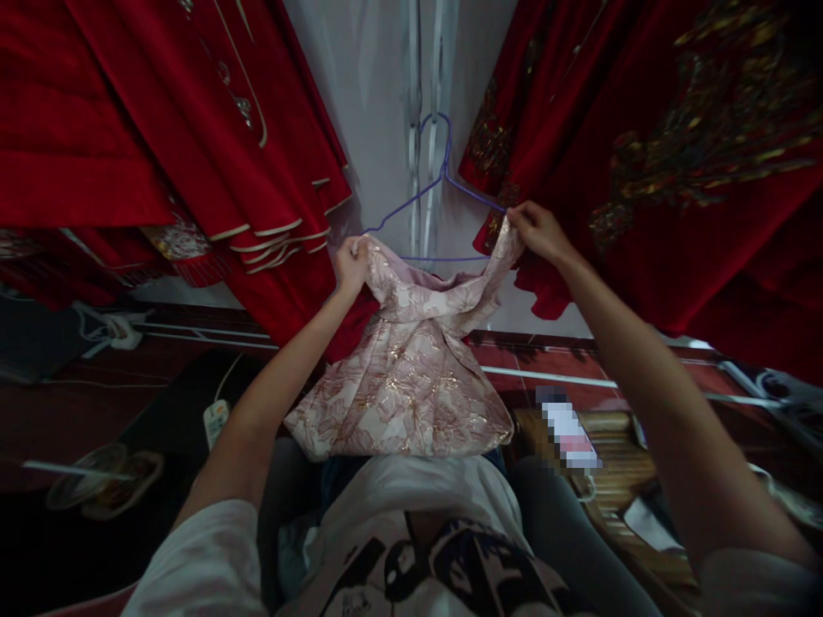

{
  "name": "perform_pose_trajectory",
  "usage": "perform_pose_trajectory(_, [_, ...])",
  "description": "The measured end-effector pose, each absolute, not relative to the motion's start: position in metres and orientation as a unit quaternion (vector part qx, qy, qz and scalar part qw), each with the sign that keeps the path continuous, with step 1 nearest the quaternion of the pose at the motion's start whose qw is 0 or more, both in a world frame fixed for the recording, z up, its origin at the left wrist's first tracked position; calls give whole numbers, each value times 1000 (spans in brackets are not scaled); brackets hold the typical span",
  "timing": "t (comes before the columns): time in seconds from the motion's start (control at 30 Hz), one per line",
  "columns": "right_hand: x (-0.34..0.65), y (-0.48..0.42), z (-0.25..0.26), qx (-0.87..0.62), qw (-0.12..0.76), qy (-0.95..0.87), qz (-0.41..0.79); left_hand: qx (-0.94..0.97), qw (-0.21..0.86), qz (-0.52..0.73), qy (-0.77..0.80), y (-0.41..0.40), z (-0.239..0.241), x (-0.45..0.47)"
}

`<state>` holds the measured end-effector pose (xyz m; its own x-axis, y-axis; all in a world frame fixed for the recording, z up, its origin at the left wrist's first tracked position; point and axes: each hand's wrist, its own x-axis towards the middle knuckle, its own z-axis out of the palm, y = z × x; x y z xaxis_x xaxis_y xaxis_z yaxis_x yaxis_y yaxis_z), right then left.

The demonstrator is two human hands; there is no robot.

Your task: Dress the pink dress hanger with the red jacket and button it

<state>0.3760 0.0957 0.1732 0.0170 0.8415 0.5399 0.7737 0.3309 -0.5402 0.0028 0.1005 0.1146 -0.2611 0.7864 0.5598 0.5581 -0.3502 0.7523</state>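
A small pink dress (417, 377) with a shiny gold floral pattern hangs in front of me, its skirt reaching my lap. My left hand (352, 260) is closed on the dress's left shoulder strap. At the other strap, my right hand (535, 230) pinches the fabric close to the end of a purple hanger (411, 203). The hanger's hook is up against a metal rail, and its lower bar passes behind the neckline. Whether the strap ends sit over the hanger's tips is hidden by my fingers.
Red embroidered garments (257, 171) hang on the left, and more red garments (694, 223) hang on the right. A phone (572, 433) lies on a bamboo surface (617, 437). At lower left are a power strip (217, 420) and a plastic food container (87, 480).
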Motion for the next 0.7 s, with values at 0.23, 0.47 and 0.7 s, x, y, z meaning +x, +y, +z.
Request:
perform_pose_trajectory(0.23, [375, 95, 176, -585, 417, -693, 54, 480, 171, 544, 667, 111, 79, -33])
perform_pose_trajectory(0.47, [377, 98, 178, -567, 436, -695, 74, 527, 172, 615, 561, 121, 109, -18])
perform_pose_trajectory(0.7, [385, 108, 172, -513, 485, -703, 81, 466, 211, 651, 561, 138, 122, -12])
